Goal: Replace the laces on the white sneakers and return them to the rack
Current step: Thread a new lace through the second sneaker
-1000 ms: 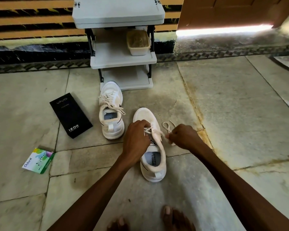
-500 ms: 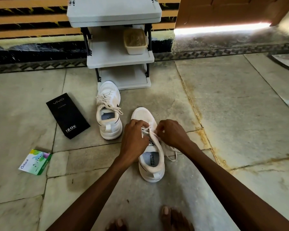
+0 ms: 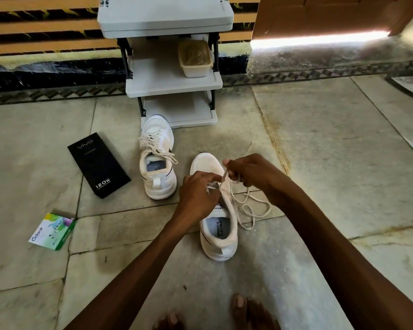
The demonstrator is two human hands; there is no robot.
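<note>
On the floor [image 3: 332, 163] in front of the rack [image 3: 172, 88] sit two white shoes. One sneaker [image 3: 156, 182] is just in front of the rack's bottom shelf, with its toe pointing at the rack, and its laces are tied. The other sneaker [image 3: 218, 234] is farther out from the rack, and its toe points at the rack too.

Both hands are over this second shoe. The left hand [image 3: 196, 196] has its fingers curled and pinches the lace [image 3: 248, 208] right above the shoe's tongue. The right hand [image 3: 253, 175] is a little closer to the rack. Its fingers are curled too, and they pinch the lace and hold it up. The loose part of the lace hangs down and lies in loops on the floor beside the shoe.

A small tub [image 3: 196, 59] sits on the rack's middle shelf. A black box [image 3: 98, 165] lies flat out to the left of the rack. A green packet [image 3: 53, 231] lies farther from the rack than the box. Bare toes [image 3: 243, 310] show at the bottom, far from the rack.
</note>
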